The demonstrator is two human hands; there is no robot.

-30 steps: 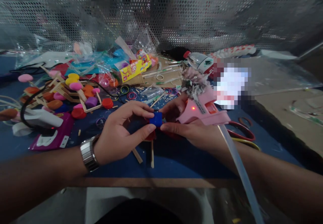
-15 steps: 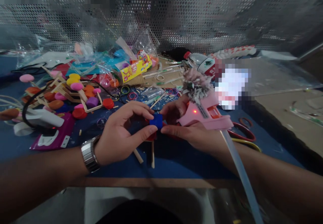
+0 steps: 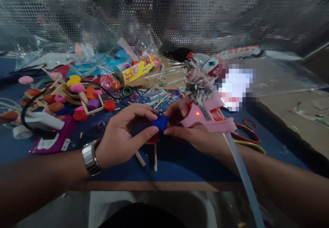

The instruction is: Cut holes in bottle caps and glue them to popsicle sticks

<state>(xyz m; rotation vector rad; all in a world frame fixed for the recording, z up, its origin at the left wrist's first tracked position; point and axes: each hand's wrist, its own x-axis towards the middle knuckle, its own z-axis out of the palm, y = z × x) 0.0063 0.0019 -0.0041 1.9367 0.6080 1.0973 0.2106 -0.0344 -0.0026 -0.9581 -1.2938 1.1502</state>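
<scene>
My left hand [image 3: 123,132], with a metal-banded watch [image 3: 91,157] on its wrist, pinches a small blue block [image 3: 159,122] between thumb and fingertips. On the block's other side, the thumb and fingers of my right hand [image 3: 181,122] close on it too. A pink hot glue gun [image 3: 205,116] with a lit red light lies across my right hand, its narrow end reaching the palm; how it is held is hidden. Its glue stick [image 3: 243,173] extends toward me over the forearm. Below the block, red pieces [image 3: 154,138] and wooden sticks [image 3: 155,157] partly show.
At left, wooden-stick frames with coloured round pieces [image 3: 77,87] stand behind a purple power strip [image 3: 53,135]. Clear bags and a yellow packet [image 3: 137,71] lie farther back. A bottle [image 3: 205,63], a bright phone [image 3: 233,87] and scissors [image 3: 248,135] are at right.
The blue block has turned slightly between my fingers and shows more of its face. Both hands and the glue gun stay nearly in place.
</scene>
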